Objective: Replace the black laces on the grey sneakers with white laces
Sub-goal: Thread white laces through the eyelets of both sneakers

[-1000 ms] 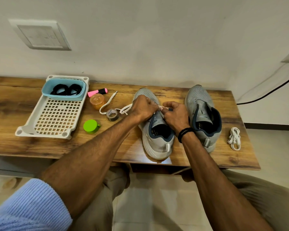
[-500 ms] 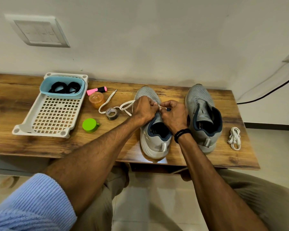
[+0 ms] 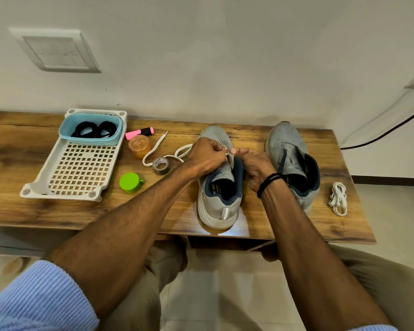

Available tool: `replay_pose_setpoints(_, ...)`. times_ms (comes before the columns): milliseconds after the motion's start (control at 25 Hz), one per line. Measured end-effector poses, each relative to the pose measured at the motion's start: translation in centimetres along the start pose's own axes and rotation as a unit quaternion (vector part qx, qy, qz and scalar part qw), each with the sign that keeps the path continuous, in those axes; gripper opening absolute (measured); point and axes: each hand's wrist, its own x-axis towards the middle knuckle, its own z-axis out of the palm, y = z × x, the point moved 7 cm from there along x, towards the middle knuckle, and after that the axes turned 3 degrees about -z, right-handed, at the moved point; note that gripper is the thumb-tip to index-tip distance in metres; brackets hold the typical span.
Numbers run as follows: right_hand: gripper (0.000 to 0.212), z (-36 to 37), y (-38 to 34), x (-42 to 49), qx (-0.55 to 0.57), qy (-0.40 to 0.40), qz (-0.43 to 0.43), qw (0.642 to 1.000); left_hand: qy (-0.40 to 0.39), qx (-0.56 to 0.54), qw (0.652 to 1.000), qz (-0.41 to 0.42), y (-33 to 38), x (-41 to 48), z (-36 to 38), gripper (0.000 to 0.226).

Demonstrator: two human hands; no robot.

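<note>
The black laces lie in the blue tub at ten o'clock. On the centre sneaker, the left hand and right hand pinch the white lace, lacing seemingly just begun. The two-o'clock sneaker stands unlaced, its bundled lace at three.

- We find bare table free along the near edge, in front of the tray.
- A tape roll, green cap and orange jar stand in our way between tray and grey sneaker.
</note>
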Motion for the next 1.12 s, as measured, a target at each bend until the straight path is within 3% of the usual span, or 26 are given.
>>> replay_pose_setpoints(120, 0.015, 0.1, 0.6, 0.5, -0.001, 0.018, -0.012, 1.0, -0.014, 0.057, 0.998, 0.023, 0.6, -0.5, 0.1, 0.014)
replay_pose_setpoints(280, 0.021, -0.7, -1.0, 0.0, -0.166, 0.127, -0.107, 0.972, 0.01, 0.14, 0.99, 0.013, 0.2, -0.7, 0.3, 0.033)
replay_pose_setpoints(400, 0.009, -2.3, -4.0, -1.0, -0.053, 0.209, -0.194, 0.957, 0.019, 0.153, 0.988, 0.019, 0.5, -1.0, 0.2, 0.04)
replay_pose_setpoints(480, 0.014, -2.2, -4.3, -0.6, -0.043, 0.195, -0.193, 0.961, 0.026, 0.155, 0.987, 0.02, 0.5, -0.9, 0.0, 0.039)
replay_pose_setpoints(600, 0.025, -0.2, -2.1, -0.2, -0.194, 0.102, -0.119, 0.969, 0.031, 0.147, 0.988, 0.019, 0.4, -0.7, 0.1, 0.037)
replay_pose_setpoints(720, 0.025, 0.6, -0.1, 0.0, -0.074, 0.025, -0.062, 0.995, 0.036, 0.156, 0.986, 0.036, 0.5, -0.5, 0.2, 0.037)
replay_pose_setpoints(800, 0.021, 1.0, -0.3, 0.1, -0.063, 0.009, -0.065, 0.996, 0.036, 0.158, 0.986, 0.04, 0.6, -0.5, 0.2, 0.037)
replay_pose_setpoints(880, 0.016, 0.6, -1.5, 0.0, -0.14, 0.071, -0.124, 0.98, 0.043, 0.157, 0.986, 0.043, 0.6, -0.5, 0.1, 0.037)
replay_pose_setpoints(920, 0.01, -0.2, -2.7, -0.7, -0.162, 0.145, -0.175, 0.96, 0.046, 0.156, 0.986, 0.043, 0.6, -0.5, 0.0, 0.037)
replay_pose_setpoints(1000, 0.007, -2.9, -6.3, -3.5, -0.126, 0.324, -0.3, 0.888, 0.043, 0.155, 0.986, 0.044, 0.6, -0.6, 0.0, 0.037)
replay_pose_setpoints(1040, 0.01, -4.0, -7.9, -4.4, -0.091, 0.371, -0.35, 0.855, 0.041, 0.155, 0.986, 0.045, 0.6, -0.7, -0.1, 0.037)
replay_pose_setpoints(1080, 0.014, -4.3, -9.2, -4.6, -0.069, 0.364, -0.362, 0.855, 0.041, 0.152, 0.987, 0.046, 0.7, -0.7, -0.2, 0.038)
replay_pose_setpoints(1120, 0.021, -4.0, -9.6, -3.9, -0.077, 0.321, -0.341, 0.88, 0.042, 0.143, 0.988, 0.045, 0.7, -0.7, -0.4, 0.039)
